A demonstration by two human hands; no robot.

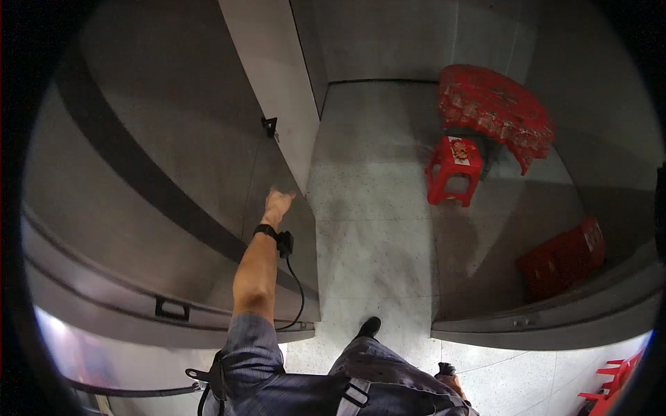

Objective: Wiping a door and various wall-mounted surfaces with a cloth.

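Observation:
My left hand [279, 203] reaches forward, its fingers bent and slightly blurred; whether anything lies under them is hidden. It is in front of a grey panel [208, 156], near that panel's right edge; contact is unclear. A black triangular handle [269, 126], with what looks like a key hanging by it, is fixed to the edge beyond the hand. A strapped black device [284, 243] with a cable sits on my left wrist. Low beside my right hip, my right hand [453, 384] is mostly hidden, and a black object [446, 369] shows at its fingers.
Ahead on the tiled floor [374, 249] stands a red plastic stool [454, 169], beside a table draped in a red patterned cloth [494, 104]. Another red item [564, 260] lies in shadow at right. Door track edges [499, 335] flank the opening; red stools [614, 385] show behind at lower right.

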